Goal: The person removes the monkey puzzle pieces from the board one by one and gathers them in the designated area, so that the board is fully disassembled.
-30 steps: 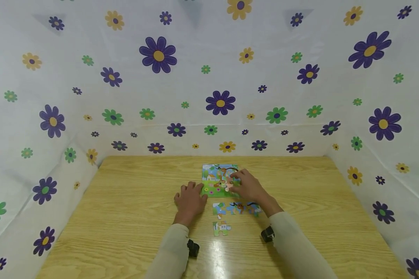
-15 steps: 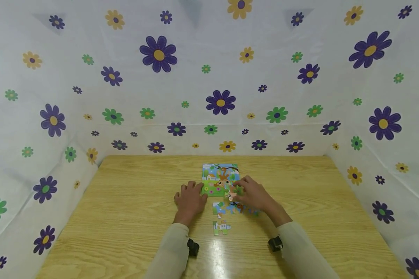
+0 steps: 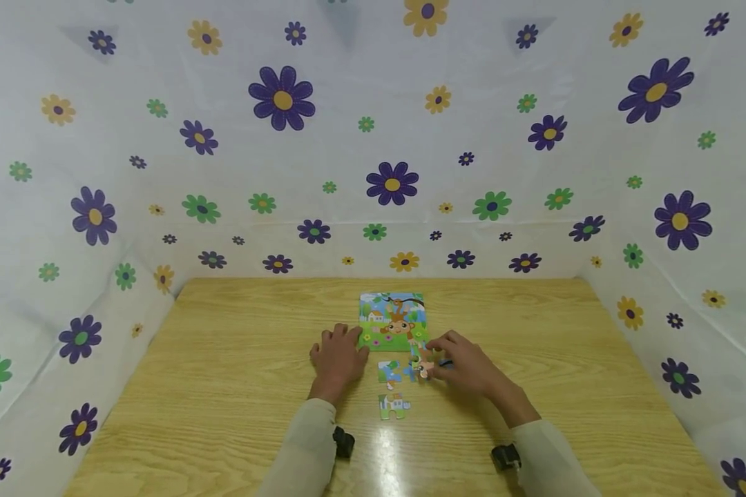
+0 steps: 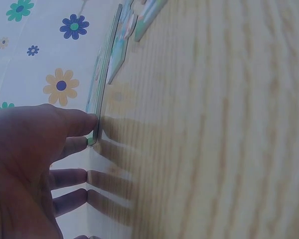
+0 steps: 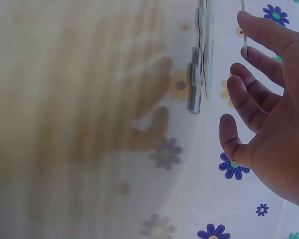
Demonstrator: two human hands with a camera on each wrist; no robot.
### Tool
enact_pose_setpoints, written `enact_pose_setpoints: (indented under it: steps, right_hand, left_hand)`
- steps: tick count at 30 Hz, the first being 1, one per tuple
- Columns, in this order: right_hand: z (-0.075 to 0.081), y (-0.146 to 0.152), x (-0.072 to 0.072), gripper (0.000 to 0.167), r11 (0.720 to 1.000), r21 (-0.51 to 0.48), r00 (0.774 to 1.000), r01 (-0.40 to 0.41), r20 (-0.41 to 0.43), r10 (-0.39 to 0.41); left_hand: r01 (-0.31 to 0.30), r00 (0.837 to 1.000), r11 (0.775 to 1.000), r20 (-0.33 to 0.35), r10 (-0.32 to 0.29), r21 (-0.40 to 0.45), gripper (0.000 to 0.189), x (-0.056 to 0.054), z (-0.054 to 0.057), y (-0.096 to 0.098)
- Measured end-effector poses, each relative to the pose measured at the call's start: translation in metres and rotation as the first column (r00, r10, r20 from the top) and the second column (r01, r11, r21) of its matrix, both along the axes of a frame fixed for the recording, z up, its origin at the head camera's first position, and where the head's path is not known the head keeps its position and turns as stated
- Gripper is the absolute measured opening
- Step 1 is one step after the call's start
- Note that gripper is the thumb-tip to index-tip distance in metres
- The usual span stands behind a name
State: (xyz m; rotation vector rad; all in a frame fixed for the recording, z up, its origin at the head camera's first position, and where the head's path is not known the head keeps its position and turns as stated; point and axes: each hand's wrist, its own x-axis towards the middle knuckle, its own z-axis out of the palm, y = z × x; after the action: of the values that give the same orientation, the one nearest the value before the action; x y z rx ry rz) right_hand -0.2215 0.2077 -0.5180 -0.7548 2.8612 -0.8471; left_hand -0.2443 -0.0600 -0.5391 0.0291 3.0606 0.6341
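Observation:
A picture board (image 3: 382,323) with a monkey, a house and flowers lies on the table. My left hand (image 3: 338,359) rests on the wood at its left side, fingers spread and relaxed. In the left wrist view its thumb and index fingertip touch the edge of the board (image 4: 102,82). My right hand (image 3: 469,366) pinches a jigsaw piece (image 3: 421,364) between thumb and fingers, over the right part of a row of pieces. In the right wrist view that jigsaw piece (image 5: 244,42) shows edge-on above the table; the other fingers curl loosely. The right end of the row is hidden.
A corner piece (image 3: 389,373) starts the row below the board. Another piece (image 3: 394,406) with a house on it lies beneath. The wooden table (image 3: 242,386) meets a flowered cloth wall (image 3: 323,152) behind and at both sides.
My right hand has drawn the jigsaw piece from the board's right half down toward me, over the row. The left hand has stayed in place.

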Motion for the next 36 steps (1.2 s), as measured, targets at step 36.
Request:
enact_pose_setpoints:
  steps: [36]
  right_hand:
    - [-0.001, -0.001, 0.028, 0.040, 0.993, 0.060, 0.980, -0.101, 0.180, 0.089]
  left_hand:
    - [-0.014, 1.000, 1.000, 0.019, 0.014, 0.003, 0.045, -0.001, -0.002, 0.000]
